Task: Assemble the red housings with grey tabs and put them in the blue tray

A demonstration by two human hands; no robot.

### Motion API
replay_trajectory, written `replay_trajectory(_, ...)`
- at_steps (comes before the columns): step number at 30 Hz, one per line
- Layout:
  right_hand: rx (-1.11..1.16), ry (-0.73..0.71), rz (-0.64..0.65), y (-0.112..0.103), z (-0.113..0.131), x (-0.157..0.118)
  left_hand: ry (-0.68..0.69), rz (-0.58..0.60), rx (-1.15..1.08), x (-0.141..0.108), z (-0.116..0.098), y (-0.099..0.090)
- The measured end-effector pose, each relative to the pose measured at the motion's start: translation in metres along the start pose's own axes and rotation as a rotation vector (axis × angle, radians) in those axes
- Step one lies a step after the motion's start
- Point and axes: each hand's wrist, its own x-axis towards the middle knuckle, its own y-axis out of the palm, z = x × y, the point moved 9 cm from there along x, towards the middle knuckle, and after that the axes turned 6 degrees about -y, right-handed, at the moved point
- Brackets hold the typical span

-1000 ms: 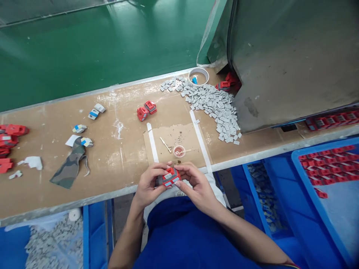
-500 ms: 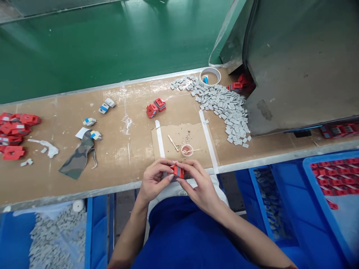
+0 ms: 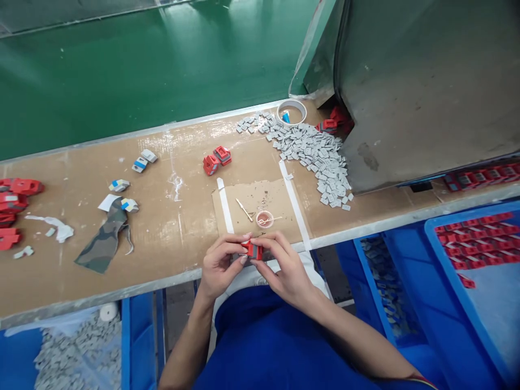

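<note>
Fingertips of the left hand (image 3: 221, 266) and right hand (image 3: 291, 273) grip one small red-and-grey blocky plastic piece (image 3: 255, 251) between them, above the front edge of the brown-covered table (image 3: 182, 216). Work looks partway along: roughly four rows of red pieces, plus one apart, lie in the blue plastic bin (image 3: 433, 254) at right, while others are loose. Two red-and-grey pieces (image 3: 217, 160) sit mid-table, at least four more red ones (image 3: 26, 186) crowd the left edge, cut off by the view, and four pale blocks with coloured patches (image 3: 140, 164) lie between. Small flat grey tiles (image 3: 325, 157) are too many to count. There is one white tape ring (image 3: 304, 112), one round cup (image 3: 259, 223), one white pointed stick (image 3: 242, 208) and one camouflage cloth (image 3: 99, 241).
</note>
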Motion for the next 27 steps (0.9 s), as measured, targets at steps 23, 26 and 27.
replay_trajectory(23,-0.065,0.014,0.166,-0.013,0.005,-0.002,0.092,0.242,0.400,0.002,-0.017,0.018)
replay_trajectory(26,-0.051,0.053,0.078,-0.038,0.007,-0.018,0.150,0.340,0.588,0.029,-0.033,0.011)
replay_trajectory(27,-0.065,0.062,0.044,-0.052,0.009,-0.025,0.174,0.291,0.678,0.047,-0.040,0.000)
